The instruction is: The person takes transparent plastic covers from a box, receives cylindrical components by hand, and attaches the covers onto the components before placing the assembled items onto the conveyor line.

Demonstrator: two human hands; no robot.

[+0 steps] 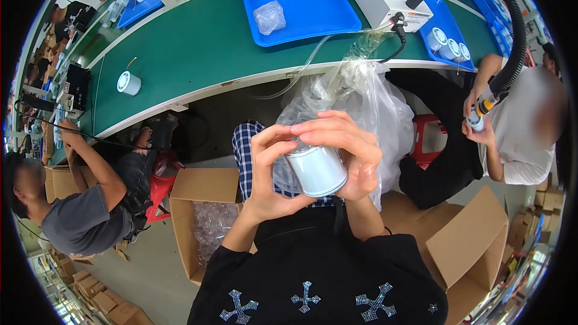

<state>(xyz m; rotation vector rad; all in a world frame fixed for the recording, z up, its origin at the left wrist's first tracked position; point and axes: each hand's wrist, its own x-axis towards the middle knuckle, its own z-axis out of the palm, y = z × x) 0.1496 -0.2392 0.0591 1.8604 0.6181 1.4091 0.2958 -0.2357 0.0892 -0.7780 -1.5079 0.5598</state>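
In front of my chest I hold a white cylindrical canister, tilted, with its pale flat end toward me. My left hand is closed around one side, its fingers reaching over the far end. My right hand wraps the other side, with its fingers laid across the same end. What covers that far end is mostly hidden by my fingers. Just beyond my hands hangs a large clear plastic bag below the bench edge.
On the green bench are a blue tray with a wrapped item, a white canister and a white machine box. Cardboard boxes flank me. Co-workers sit left and right; the right one holds a canister under a hose tool.
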